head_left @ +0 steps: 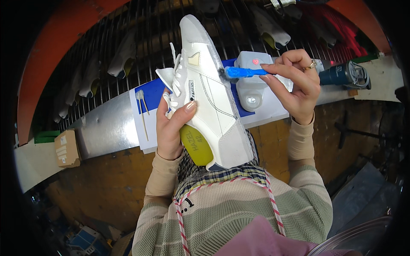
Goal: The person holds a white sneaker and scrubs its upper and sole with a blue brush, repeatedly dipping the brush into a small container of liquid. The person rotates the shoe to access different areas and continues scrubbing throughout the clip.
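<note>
My left hand (175,126) grips a white lace-up sneaker (215,102) from its tongue side, thumb pressed on the upper near the laces. The shoe stands toe-up and tilted, heel toward me, with a yellow-green last (197,145) filling its opening. Pinched between the thumb and fingers of my right hand (299,81) is a small brush (245,72) with a blue handle. Its dark bristle end meets the edge of the sole, partway up the shoe. Behind the brush stands a white plastic container (254,59) with a round clear part at its front.
Two thin sticks (143,115), with whitish tips, lie on a blue and white sheet (141,132) over the metal ledge (106,136). A dark tumbler (341,76) lies at right, a cardboard box (67,149) sits at left. Beyond, several white shoes (124,57) rest on a rack of bars.
</note>
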Tool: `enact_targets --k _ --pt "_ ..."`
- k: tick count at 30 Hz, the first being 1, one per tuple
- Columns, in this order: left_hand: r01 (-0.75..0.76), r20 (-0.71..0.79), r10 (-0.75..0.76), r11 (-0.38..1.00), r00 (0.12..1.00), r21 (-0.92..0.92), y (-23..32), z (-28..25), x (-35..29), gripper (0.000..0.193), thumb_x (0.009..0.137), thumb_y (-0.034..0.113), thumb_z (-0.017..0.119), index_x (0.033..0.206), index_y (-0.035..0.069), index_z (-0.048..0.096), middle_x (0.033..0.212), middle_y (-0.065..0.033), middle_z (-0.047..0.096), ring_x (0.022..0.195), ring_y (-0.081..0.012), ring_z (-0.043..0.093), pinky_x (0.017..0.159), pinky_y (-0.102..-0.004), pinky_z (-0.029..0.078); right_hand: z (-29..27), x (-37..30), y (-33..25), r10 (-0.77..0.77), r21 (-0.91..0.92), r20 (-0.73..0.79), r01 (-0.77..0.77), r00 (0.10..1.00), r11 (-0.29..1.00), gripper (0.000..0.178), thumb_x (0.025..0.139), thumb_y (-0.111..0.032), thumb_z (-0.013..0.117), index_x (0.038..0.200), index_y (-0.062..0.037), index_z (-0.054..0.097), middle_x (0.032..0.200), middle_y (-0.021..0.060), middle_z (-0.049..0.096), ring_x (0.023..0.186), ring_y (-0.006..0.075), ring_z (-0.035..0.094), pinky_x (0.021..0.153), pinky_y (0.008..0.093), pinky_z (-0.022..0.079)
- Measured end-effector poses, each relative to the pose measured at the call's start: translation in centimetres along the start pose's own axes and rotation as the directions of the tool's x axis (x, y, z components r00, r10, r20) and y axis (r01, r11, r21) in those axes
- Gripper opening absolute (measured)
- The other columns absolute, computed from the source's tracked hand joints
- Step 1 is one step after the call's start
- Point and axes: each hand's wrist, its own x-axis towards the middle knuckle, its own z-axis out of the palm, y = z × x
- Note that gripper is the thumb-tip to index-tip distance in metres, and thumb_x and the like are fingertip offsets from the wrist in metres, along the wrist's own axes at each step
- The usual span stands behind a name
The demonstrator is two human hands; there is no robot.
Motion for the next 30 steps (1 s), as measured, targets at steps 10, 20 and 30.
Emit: enact_targets --k 10,20,30 --pt "0.018 0.011 -0.016 0.976 1.000 -0.217 0.3 -0.4 1.0 0.054 0.093 0.018 0.064 0.139 0.001 0.044 0.122 -0.0150 0.064 0.106 -0.0219 0.067 0.092 -0.0322 0.053 1.8 -4.9 -4.4 0.576 0.452 0.059 -0.536 0.816 0.713 0.018 0.076 0.001 0.080 0.094 0.0004 0.077 0.091 0.0024 0.054 0.080 0.0105 0.051 0.067 0.0227 0.041" --pt "0.022 0.023 -0.018 0.987 1.000 -0.156 0.0 -0.2 0.2 0.052 0.097 0.023 0.056 0.141 -0.002 0.044 0.125 -0.0173 0.063 0.110 -0.0236 0.067 0.095 -0.0345 0.054 4.2 -3.4 -3.5 0.201 -0.015 -0.255 -0.211 0.946 0.977 0.027 0.072 0.003 0.083 0.099 -0.0007 0.077 0.090 0.0035 0.050 0.072 0.0113 0.051 0.061 0.0247 0.045" --pt "0.005 0.015 -0.002 0.989 1.000 -0.150 0.3 -0.7 0.1 0.054 0.095 0.021 0.059 0.141 -0.001 0.043 0.125 -0.0167 0.063 0.109 -0.0231 0.067 0.094 -0.0340 0.054 2.1 -1.8 -1.6 0.131 0.049 -0.076 -0.127 0.988 0.991 0.028 0.069 -0.001 0.085 0.096 -0.0024 0.078 0.086 0.0023 0.050 0.069 0.0105 0.047 0.057 0.0221 0.037"
